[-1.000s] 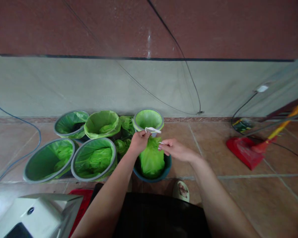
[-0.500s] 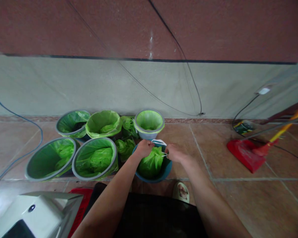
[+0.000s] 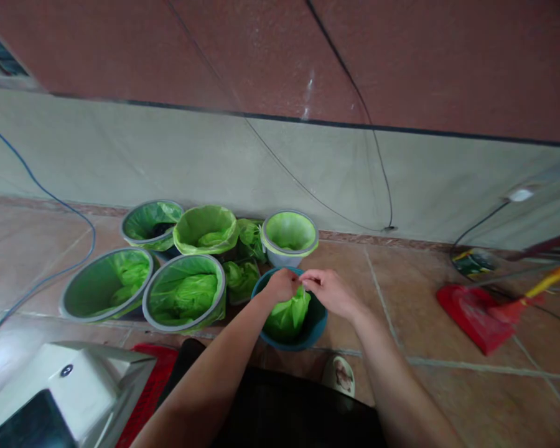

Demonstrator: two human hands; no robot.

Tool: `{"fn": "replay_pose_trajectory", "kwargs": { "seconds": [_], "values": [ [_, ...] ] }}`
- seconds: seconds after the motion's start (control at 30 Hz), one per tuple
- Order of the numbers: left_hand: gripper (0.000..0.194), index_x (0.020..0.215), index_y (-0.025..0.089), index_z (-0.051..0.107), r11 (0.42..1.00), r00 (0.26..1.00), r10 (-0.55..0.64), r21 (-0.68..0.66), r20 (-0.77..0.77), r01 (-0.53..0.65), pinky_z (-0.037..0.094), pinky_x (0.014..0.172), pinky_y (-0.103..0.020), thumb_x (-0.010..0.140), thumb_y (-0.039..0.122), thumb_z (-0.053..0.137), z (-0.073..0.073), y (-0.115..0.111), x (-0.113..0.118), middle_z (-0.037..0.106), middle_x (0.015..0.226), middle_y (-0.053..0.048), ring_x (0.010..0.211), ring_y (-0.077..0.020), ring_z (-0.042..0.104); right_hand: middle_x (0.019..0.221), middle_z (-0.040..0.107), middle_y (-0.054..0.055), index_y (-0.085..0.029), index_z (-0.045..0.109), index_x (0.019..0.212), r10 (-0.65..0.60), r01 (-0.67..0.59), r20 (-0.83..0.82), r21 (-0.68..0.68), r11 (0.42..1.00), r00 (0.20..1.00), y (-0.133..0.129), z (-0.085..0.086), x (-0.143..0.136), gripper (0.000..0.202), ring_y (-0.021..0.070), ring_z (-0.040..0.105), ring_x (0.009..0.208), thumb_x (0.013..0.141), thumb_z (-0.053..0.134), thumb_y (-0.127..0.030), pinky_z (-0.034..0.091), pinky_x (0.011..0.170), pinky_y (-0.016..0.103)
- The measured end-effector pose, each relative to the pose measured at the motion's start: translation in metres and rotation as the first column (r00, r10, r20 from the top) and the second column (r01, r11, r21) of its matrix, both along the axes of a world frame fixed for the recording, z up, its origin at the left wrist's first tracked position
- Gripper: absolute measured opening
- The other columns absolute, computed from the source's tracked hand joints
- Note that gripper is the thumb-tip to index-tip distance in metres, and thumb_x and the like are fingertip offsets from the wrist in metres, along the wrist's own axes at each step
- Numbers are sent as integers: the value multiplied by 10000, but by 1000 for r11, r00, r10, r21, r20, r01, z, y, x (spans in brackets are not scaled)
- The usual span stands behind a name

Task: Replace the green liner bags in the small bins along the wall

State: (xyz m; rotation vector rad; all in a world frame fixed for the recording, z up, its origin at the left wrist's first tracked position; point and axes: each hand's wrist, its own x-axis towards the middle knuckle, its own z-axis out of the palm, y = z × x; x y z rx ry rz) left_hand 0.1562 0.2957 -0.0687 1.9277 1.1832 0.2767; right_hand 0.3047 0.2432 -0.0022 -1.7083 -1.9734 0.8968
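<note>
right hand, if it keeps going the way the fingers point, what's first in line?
The right hand points left toward the left hand, fingertips nearly touching over the green bag in the dark teal bin. The left hand's fingers come first; depth between them is unclear.

Six bins stand on the floor: five grey-rimmed ones point(image 3: 184, 292) lined with green bags, one dark teal bin point(image 3: 315, 326); two loose green bags point(image 3: 241, 277) between them; two hands point(image 3: 331, 291); one red dustpan point(image 3: 471, 314).
</note>
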Motion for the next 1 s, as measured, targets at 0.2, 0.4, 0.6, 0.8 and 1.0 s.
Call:
{"fn": "replay_pose_trajectory", "kwargs": {
  "seconds": [0.2, 0.4, 0.6, 0.8, 1.0],
  "values": [
    [162, 858, 109, 695, 970, 978, -193, 133, -86, 203, 475, 913, -350, 802, 142, 547, 4, -14, 7, 713, 919, -138, 936, -248, 647, 825, 723, 18, -206, 711, 956, -140, 143, -235, -7, 990, 962, 4, -6, -5, 227, 149, 636, 725, 838, 523, -253, 455, 665, 256],
    [240, 880, 144, 693, 961, 974, -227, 166, 8, 223, 487, 851, -270, 892, 210, 463, 9, -17, 13, 721, 920, -79, 879, -185, 645, 909, 714, 57, -169, 613, 1138, -229, 244, -430, -20, 970, 873, 8, -13, -1, 355, 163, 656, 773, 866, 529, -380, 492, 705, 272],
    [278, 782, 157, 704, 995, 977, -48, -73, 209, 64, 477, 742, -256, 893, 242, 463, 10, -10, 11, 676, 702, -26, 697, -156, 601, 1209, 641, 130, -160, 383, 1393, -398, 402, -202, -22, 915, 895, 9, -15, 4, 515, 191, 605, 1103, 987, 274, -457, 431, 944, 306],
    [353, 594, 147, 615, 985, 972, 18, -173, 233, 23, 382, 529, -234, 879, 289, 463, 7, -3, 6, 492, 493, 20, 481, -105, 442, 1081, 693, 91, -186, 628, 1091, -92, 120, 210, -126, 985, 973, 6, -15, 1, 347, 178, 625, 1013, 991, 321, -315, 403, 878, 261],
    [337, 576, 145, 580, 967, 966, 146, -236, 212, -94, 338, 489, -220, 861, 255, 437, 2, -2, 5, 500, 499, 11, 466, -91, 446, 1003, 711, 108, -157, 673, 994, -41, 110, 323, -196, 974, 945, 5, -23, 2, 262, 188, 641, 919, 941, 443, -269, 395, 733, 250]
  ]
}}
